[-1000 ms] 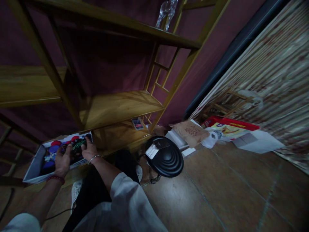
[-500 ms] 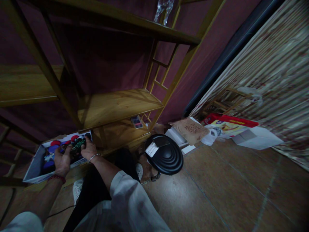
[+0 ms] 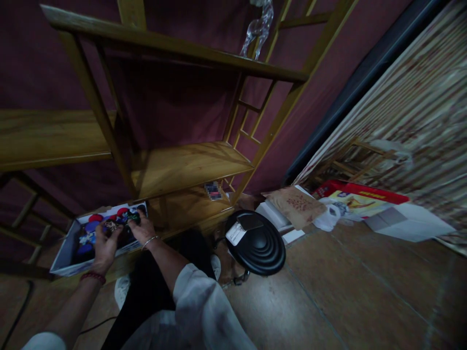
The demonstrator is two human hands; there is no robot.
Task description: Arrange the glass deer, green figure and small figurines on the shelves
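A white box (image 3: 60, 260) at the lower left holds several small colourful pieces, among them a red round piece (image 3: 95, 218), a blue piece (image 3: 86, 249) and a pale star-shaped piece (image 3: 86, 238). My left hand (image 3: 105, 252) reaches in over its front side, thumb and fingers curled round a dark piece with a gold pattern (image 3: 111, 225). Beside it, my right hand (image 3: 144, 230) has its fingers closed on a shiny dark green piece (image 3: 133, 217) at the box's right end. What exactly these pieces are is too dim to make out.
A wooden shelf unit (image 3: 189, 158) rises in front, with a clear glass animal figure (image 3: 260, 29) on an upper board. A round black stool (image 3: 260, 250) carries a white card (image 3: 235, 234). Cardboard (image 3: 295, 206), a plastic bag (image 3: 328, 217) and an open box (image 3: 408, 221) lie rightward.
The view has shifted, so everything sits lower and further right. Inside the box, the green piece is now by my right fingers, and the gold-patterned piece shows more clearly at my left.
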